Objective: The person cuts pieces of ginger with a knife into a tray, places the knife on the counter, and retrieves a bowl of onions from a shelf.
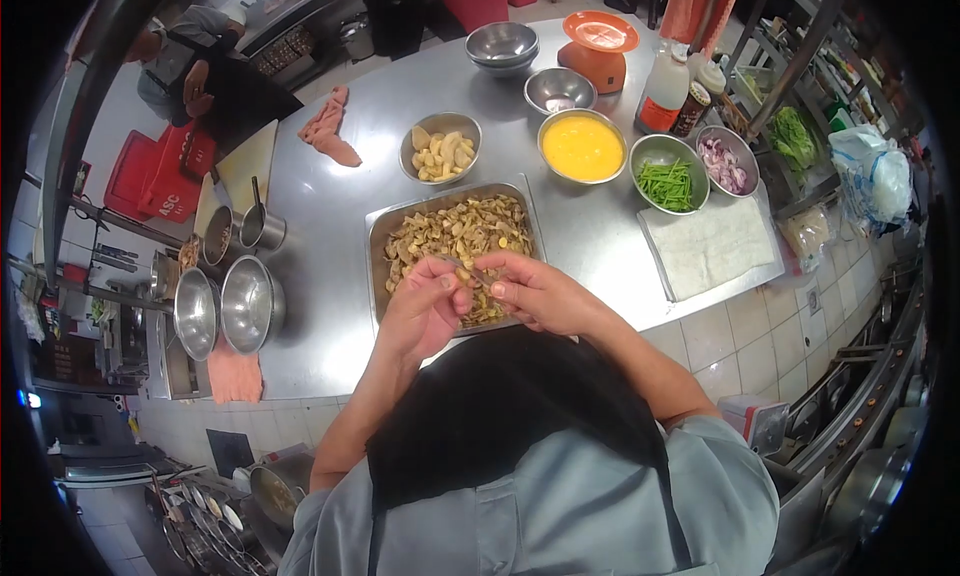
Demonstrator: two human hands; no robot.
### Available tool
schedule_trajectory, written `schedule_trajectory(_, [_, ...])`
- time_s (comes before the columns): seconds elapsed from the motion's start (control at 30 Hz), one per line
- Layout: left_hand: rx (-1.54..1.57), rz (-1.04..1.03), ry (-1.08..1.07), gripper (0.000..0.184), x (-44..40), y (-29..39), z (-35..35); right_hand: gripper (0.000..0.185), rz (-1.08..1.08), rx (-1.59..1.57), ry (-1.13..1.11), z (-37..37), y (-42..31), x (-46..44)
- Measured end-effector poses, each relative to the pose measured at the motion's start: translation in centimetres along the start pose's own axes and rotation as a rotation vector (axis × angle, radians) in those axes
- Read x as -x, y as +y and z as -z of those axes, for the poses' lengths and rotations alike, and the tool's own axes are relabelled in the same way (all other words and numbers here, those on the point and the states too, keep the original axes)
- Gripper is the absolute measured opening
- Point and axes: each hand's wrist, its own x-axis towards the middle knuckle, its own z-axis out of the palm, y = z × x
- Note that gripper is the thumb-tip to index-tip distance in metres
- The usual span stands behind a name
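Both my hands meet over the near part of a rectangular metal tray heaped with yellow-brown pieces and skins. In the fingertips of my left hand, pinched closed, is a small yellow-brown piece. My right hand is also closed, thumb against forefinger, touching the same piece. A thin greyish edge shows at its fingertips; what it belongs to is mostly hidden. Just beyond the tray stands a metal bowl of pale, peeled pieces that look like potatoes.
To the right are a bowl of yellow liquid, cut green vegetables, chopped purple onion and a white cloth. An orange scale stands at the back. Metal bowls sit left. A co-worker stands beyond the table's left side.
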Motion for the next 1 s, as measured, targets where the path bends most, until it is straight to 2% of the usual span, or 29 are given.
schedule_trajectory(0.13, [0.037,0.031,0.008,0.012,-0.3,0.4,0.3,0.043,-0.074,-0.143,-0.024,1.1,-0.2,0.3])
schedule_trajectory(0.27, [0.026,-0.058,0.089,0.013,-0.4,0.5,0.2,0.054,-0.006,-0.111,0.064,1.3,-0.9,0.8])
schedule_trajectory(0.33, [0.055,-0.06,0.022,0.017,-0.4,0.7,0.7,0.059,0.02,-0.07,0.115,0.8,-2.2,1.4])
schedule_trajectory(0.43, [0.051,-0.084,0.031,0.019,-0.5,0.8,0.5,0.064,0.018,-0.064,0.028,1.6,-1.4,1.0])
schedule_trajectory(0.53, [0.035,-0.116,0.034,0.022,-0.4,0.4,0.4,0.063,-0.009,0.122,0.075,0.8,-1.7,1.1])
schedule_trajectory(0.6, [-0.003,-0.137,0.04,0.025,-0.3,0.1,0.5,0.059,0.061,0.12,0.054,0.9,-0.9,0.9])
schedule_trajectory(0.67, [-0.01,-0.131,0.029,0.028,-0.3,0.2,-0.5,0.048,0.114,0.153,0.175,0.1,-1.4,1.2])
schedule_trajectory(0.77, [0.006,-0.063,0.111,0.03,0.2,0.4,-0.3,0.038,0.054,0.123,0.16,1.2,0.4,-0.1])
schedule_trajectory(0.87, [0.001,-0.056,0.179,0.03,-0.3,-0.1,-0.4,0.03,-0.014,-0.212,-0.037,2.7,-0.3,-0.4])
schedule_trajectory(1.0, [0.008,-0.073,0.192,0.029,-0.6,0.1,-1.3,0.027,0.113,-0.715,0.106,3.0,-0.4,-1.8])
